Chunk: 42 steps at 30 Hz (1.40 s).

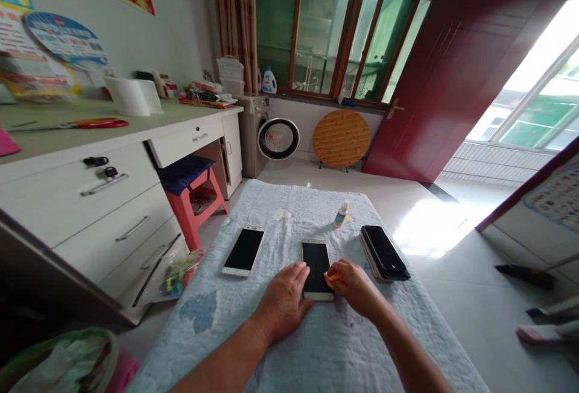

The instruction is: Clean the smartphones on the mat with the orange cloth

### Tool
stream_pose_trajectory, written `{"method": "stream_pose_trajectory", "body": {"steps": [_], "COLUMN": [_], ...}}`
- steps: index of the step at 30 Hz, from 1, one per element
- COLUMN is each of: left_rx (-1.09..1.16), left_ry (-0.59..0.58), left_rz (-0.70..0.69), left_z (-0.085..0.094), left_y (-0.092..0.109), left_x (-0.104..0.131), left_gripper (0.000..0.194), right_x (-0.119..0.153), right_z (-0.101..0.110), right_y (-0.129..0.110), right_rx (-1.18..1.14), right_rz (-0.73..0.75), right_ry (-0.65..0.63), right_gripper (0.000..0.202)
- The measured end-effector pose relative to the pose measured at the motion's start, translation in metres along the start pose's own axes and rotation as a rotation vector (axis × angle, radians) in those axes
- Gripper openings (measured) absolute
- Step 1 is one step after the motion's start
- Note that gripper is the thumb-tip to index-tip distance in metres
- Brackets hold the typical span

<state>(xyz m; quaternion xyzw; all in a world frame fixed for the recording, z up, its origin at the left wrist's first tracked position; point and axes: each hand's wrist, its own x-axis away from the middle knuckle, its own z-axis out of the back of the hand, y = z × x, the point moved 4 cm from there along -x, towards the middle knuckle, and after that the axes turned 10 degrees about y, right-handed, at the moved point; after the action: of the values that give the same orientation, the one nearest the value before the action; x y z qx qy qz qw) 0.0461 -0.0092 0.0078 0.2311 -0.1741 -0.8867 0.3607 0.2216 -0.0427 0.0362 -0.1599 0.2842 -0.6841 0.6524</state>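
A smartphone (pixel 315 260) with a dark screen lies face up on the cloth-covered table. My left hand (pixel 284 293) grips its left side, fingertips on the long edge and thumb by the lower corner. Pinched in my right hand (pixel 351 284) is a small orange cloth (pixel 331 279), pressed against the screen's right side. To the left lies a white-framed smartphone (pixel 245 251), also face up. On the right, a black smartphone (pixel 383 249) rests on top of another one, partly hidden. Behind them stands a small spray bottle (pixel 342 214) with a blue label.
A light blue quilted cloth (pixel 280 357) covers the table. Left are a white desk (pixel 104 212), a red stool (pixel 199 203) and a waste bin (pixel 106 345). Farther back stand a washing machine (pixel 254 134) with its door open and a round wooden tabletop (pixel 341 138).
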Motion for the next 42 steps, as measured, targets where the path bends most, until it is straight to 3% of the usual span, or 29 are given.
{"method": "stream_pose_trajectory", "body": {"steps": [4, 7, 18, 23, 28, 36, 42], "left_rx": [0.013, 0.022, 0.025, 0.063, 0.106, 0.102, 0.083], "left_ry": [-0.001, -0.01, -0.025, -0.031, 0.002, 0.054, 0.03], "left_rz": [0.003, -0.001, -0.002, -0.001, 0.006, 0.002, -0.006], "left_z": [0.0, -0.001, 0.001, 0.004, 0.0, -0.002, -0.001], "left_y": [0.0, -0.001, -0.002, -0.002, -0.006, -0.01, -0.009], "left_x": [-0.001, -0.001, -0.001, -0.002, 0.0, 0.002, 0.0], "left_gripper": [0.054, 0.054, 0.056, 0.057, 0.056, 0.051, 0.049], "right_x": [0.021, 0.021, -0.068, -0.083, -0.066, -0.005, 0.015], "right_z": [0.002, 0.001, -0.019, -0.025, -0.028, -0.025, -0.017], "right_y": [-0.006, -0.008, 0.012, 0.008, -0.006, -0.028, -0.024], "right_rx": [-0.049, -0.051, 0.195, 0.207, 0.108, -0.003, -0.046], "right_rz": [0.015, 0.035, -0.003, -0.023, 0.03, 0.137, 0.117], "right_ry": [-0.047, -0.045, 0.151, 0.18, 0.116, -0.034, -0.058], "right_gripper": [0.022, 0.021, 0.021, 0.024, 0.026, 0.026, 0.024]}}
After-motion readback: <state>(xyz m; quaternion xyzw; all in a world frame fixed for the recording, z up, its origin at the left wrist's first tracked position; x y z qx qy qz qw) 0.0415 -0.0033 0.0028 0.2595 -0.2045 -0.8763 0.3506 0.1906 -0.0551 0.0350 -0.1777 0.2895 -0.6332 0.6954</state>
